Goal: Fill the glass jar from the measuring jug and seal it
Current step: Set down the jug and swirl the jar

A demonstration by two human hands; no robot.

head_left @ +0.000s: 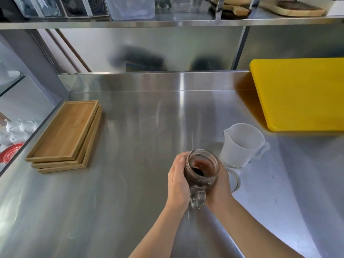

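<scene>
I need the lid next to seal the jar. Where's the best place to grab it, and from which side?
Likely by its rim, from above and the right. The lid lies flat on the steel counter, partly hidden behind the right hand that cups the glass jar, so only its right edge is exposed. The measuring jug crowds its far side.

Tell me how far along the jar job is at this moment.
Pouring looks done: the measuring jug stands upright and empty on the steel counter, and the glass jar holds dark liquid. In hand: the left hand and right hand both clasp the jar, mouth still open. Left to do: sealing. A lid, partly hidden behind the right hand, lies on the counter.
</scene>
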